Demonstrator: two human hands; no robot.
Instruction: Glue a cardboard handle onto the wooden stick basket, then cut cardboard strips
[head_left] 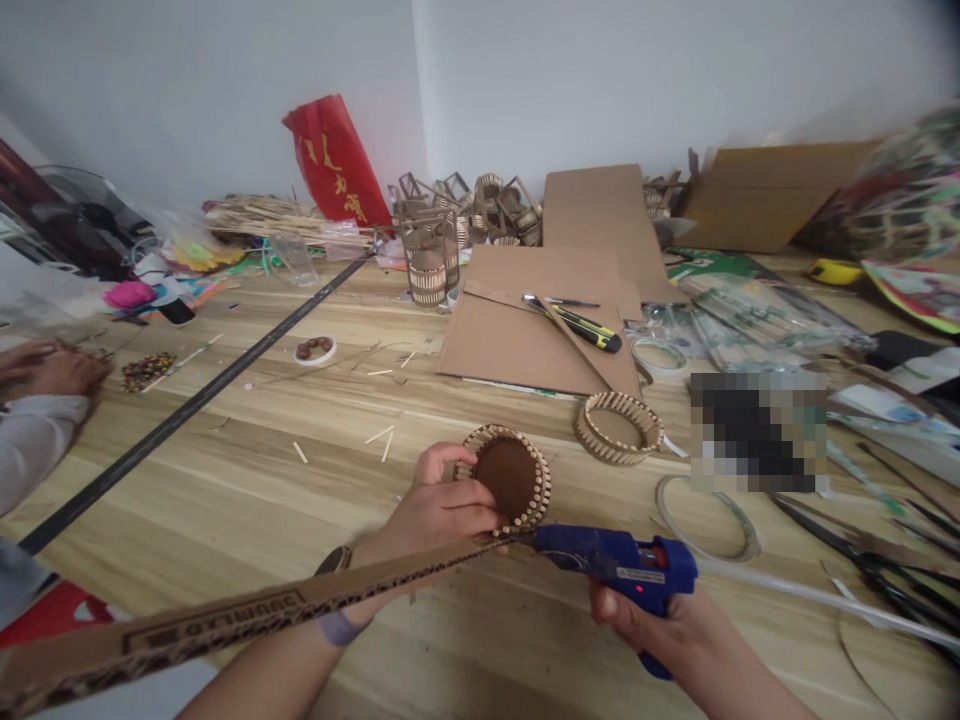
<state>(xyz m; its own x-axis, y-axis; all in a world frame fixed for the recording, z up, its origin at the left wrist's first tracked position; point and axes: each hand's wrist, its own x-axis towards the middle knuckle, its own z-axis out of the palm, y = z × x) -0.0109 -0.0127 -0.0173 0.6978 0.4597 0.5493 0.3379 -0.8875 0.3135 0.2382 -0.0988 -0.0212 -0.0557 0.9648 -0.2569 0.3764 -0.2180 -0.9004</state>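
My left hand [442, 500] is closed on the near left rim of a small round basket [541, 490], walled with short wooden sticks around a brown base. In my right hand [660, 615] is a blue hot glue gun [600, 555] with a red light lit; a clear glue stick trails from its back. The gun's nozzle points left, close to the basket's lower edge and the end of a long corrugated cardboard strip [300, 598]. That strip runs across my left forearm to the lower left corner. Whether the nozzle touches it I cannot tell.
Beyond the basket lie a stick ring [619, 428], cardboard sheets [517, 340] and a utility knife [589, 330]. Tape rolls [709, 515] and black scissors [862, 560] are at right. Finished baskets [429, 280] stand behind. Another person's hands [64, 370] are at far left.
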